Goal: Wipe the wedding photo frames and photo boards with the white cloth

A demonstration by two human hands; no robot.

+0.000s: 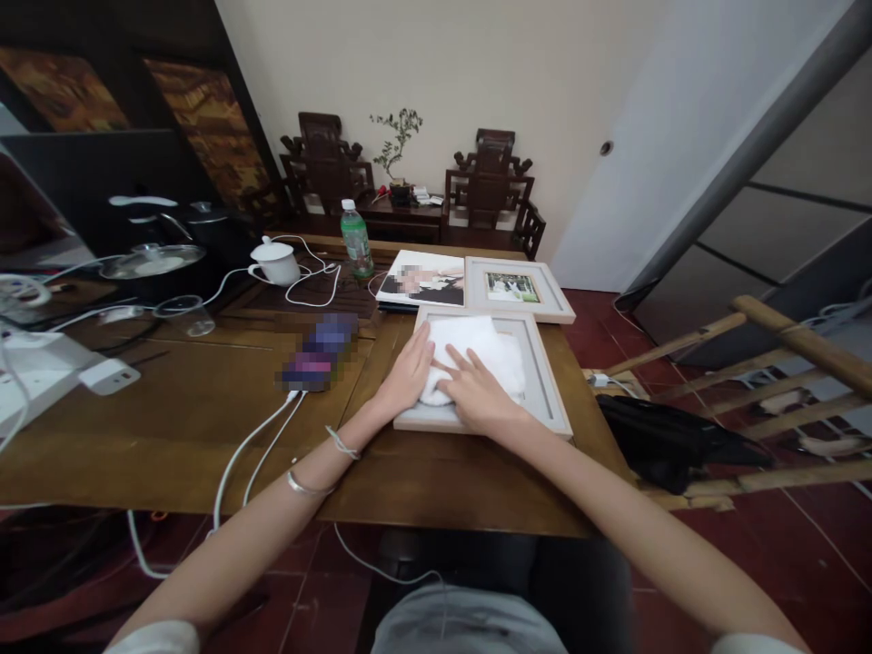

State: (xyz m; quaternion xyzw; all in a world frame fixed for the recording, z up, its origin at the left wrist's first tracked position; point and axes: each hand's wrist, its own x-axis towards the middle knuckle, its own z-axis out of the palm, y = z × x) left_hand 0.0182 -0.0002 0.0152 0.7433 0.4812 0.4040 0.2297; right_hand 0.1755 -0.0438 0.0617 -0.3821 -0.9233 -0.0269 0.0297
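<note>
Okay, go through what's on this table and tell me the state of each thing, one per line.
Left hand: flat, open, on the cloth's left edge.
Right hand: flat, open, pressing the cloth.
White cloth: bunched on the frame's glass.
Near picture frame: lying flat, face up.
Far picture frame: lying flat.
Green bottle: upright, capped.
White cup: upright, lidded.

The person's arms were bare from short white sleeves down. The left hand (407, 374) had 2 pieces of jewellery behind it: a thin silver chain bracelet at the wrist and a plain silver bangle farther up the forearm. The right hand (480, 397) wore nothing. Grey trousers covered the lap.
</note>
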